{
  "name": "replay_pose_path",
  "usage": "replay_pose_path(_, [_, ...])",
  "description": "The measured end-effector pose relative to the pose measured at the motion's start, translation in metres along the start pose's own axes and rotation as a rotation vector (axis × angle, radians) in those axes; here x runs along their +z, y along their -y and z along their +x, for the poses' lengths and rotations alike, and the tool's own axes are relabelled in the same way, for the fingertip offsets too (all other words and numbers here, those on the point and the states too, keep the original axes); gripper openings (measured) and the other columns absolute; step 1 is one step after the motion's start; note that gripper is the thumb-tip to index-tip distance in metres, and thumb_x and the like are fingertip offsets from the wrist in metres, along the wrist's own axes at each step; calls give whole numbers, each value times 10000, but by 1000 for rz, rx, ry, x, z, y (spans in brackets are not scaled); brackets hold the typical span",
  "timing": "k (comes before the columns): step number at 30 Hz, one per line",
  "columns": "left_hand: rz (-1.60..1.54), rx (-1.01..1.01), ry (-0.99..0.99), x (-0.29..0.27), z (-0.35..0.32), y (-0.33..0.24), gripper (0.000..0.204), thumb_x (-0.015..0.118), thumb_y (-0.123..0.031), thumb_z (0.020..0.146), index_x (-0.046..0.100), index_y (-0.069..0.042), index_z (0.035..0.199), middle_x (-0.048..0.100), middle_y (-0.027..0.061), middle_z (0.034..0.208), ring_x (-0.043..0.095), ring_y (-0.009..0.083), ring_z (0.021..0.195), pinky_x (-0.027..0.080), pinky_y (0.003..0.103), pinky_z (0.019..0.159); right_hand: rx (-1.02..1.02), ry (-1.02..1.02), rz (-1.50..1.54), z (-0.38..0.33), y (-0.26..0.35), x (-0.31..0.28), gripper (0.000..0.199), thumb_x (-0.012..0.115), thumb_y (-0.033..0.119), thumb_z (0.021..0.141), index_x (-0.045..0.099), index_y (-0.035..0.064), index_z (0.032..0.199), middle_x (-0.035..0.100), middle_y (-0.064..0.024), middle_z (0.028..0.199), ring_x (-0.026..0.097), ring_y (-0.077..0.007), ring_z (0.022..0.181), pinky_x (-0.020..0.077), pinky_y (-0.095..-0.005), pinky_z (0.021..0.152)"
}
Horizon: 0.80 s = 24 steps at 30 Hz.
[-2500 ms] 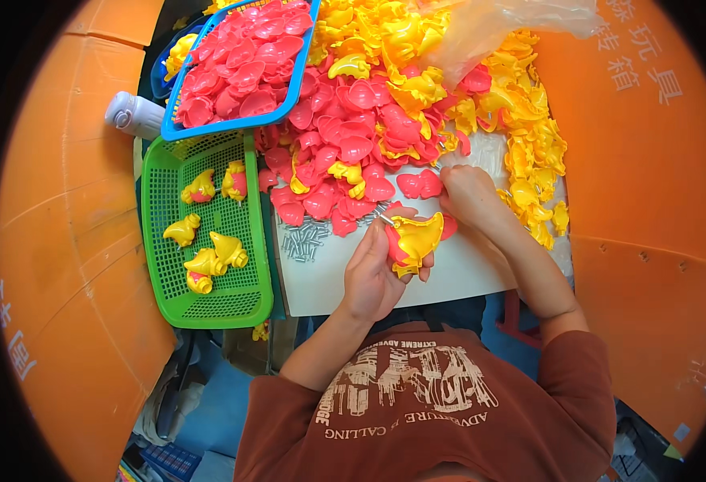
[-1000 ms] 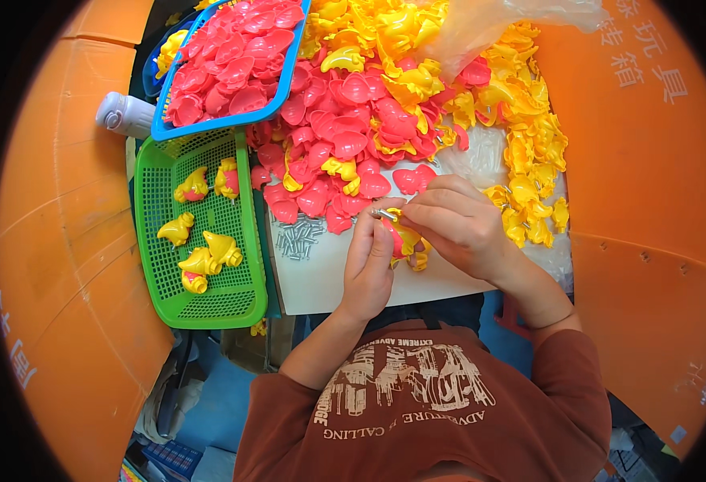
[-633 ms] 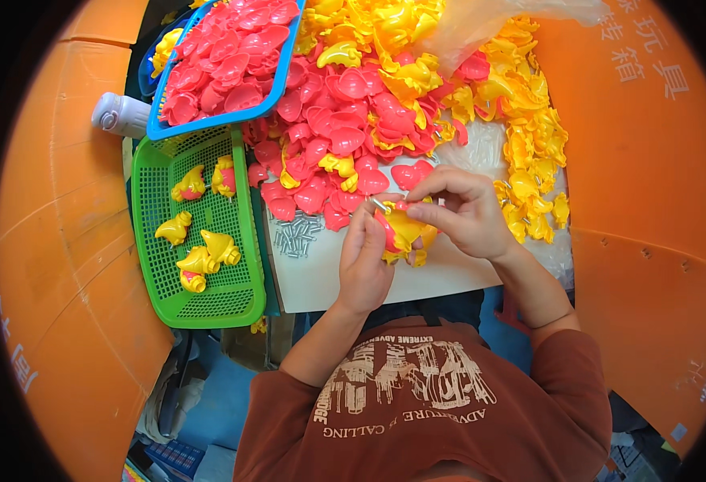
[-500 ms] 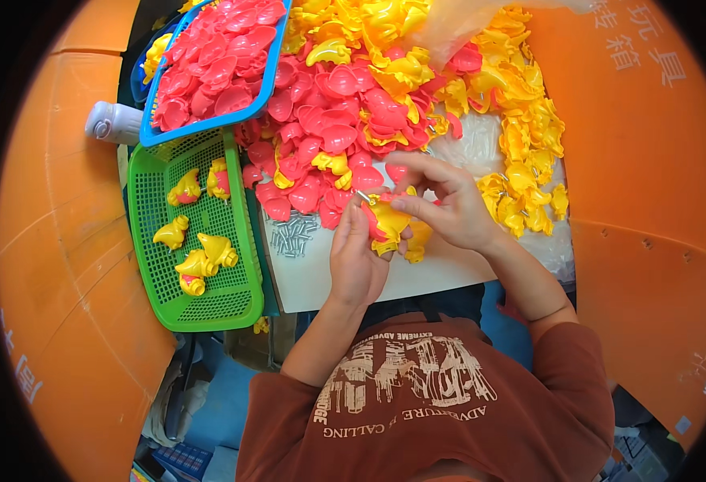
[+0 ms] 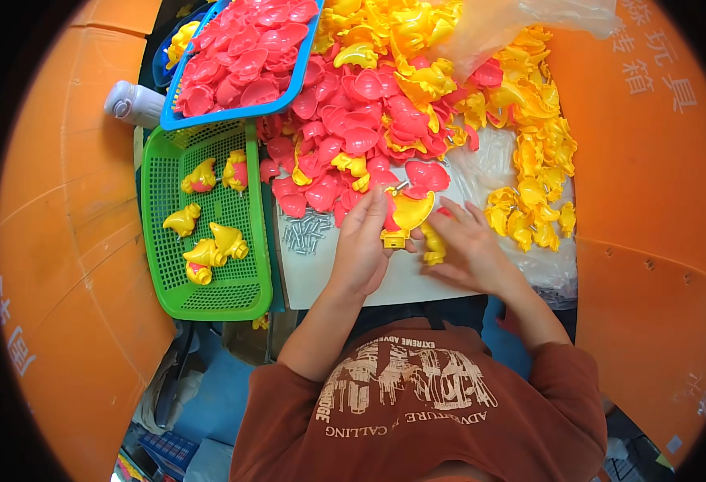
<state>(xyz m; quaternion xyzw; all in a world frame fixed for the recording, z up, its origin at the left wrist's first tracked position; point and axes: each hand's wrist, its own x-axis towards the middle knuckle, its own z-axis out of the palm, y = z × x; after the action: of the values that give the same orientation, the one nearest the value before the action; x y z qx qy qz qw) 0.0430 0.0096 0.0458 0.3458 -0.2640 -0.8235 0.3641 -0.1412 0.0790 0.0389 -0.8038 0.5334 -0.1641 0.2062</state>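
My left hand (image 5: 363, 245) is closed around a yellow toy shell piece (image 5: 412, 211), raised above the white tabletop. Some pink shows beside my fingers at this piece, and a metal pin (image 5: 402, 185) sticks out near its top. My right hand (image 5: 475, 251) is just to the right, its fingers apart and curved. Those fingertips are at the edge of a second yellow plastic piece (image 5: 432, 245) low over the white surface; no firm grip on it shows. Beyond both hands lies a pink plastic shell (image 5: 428, 175).
Left of me, a green basket (image 5: 263, 265) holds several yellow-and-pink pieces. A blue-rimmed basket (image 5: 298, 76) full of pink shells stands behind it, beside a pale bottle (image 5: 132, 103). Metal pins (image 5: 305, 231) lie near the pink pile (image 5: 353, 120); yellow parts (image 5: 534, 201) lie right. Orange panels (image 5: 642, 185) flank the table.
My right hand has come away from the piece in my left hand and moved down to the second yellow piece. The held piece has turned in my left hand. The whole view has shifted slightly.
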Motion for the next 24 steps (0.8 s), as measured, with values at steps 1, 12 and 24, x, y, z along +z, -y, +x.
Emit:
replay_pose_path(1, [-66, -40, -1, 2, -2, -2, 398, 346, -357, 986, 497, -15, 1123, 620, 122, 937, 618, 196, 712, 503, 278, 536, 72, -30, 128, -2, 1, -14, 756, 802, 257, 622, 467, 26, 1258, 549, -136, 1202, 430, -325, 1232, 303, -466, 1020])
replay_pose_path(12, [-159, -139, 100, 18, -22, -1, 399, 301, -324, 999, 448, -8, 1193, 594, 128, 946, 599, 191, 710, 468, 274, 538, 145, -417, 834, 30, -13, -53, 173, 511, 127, 833, 611, -6, 880, 545, -142, 1086, 486, -195, 1045, 360, -300, 906])
replay_pose_path(24, [203, -42, 178, 20, -34, -3, 394, 314, -330, 1002, 466, -14, 1183, 557, 52, 883, 529, 81, 694, 433, 212, 578, 67, -102, 613, 47, 6, -60, 123, 714, 128, 757, 634, 45, 800, 476, -78, 977, 464, -201, 991, 365, -303, 867])
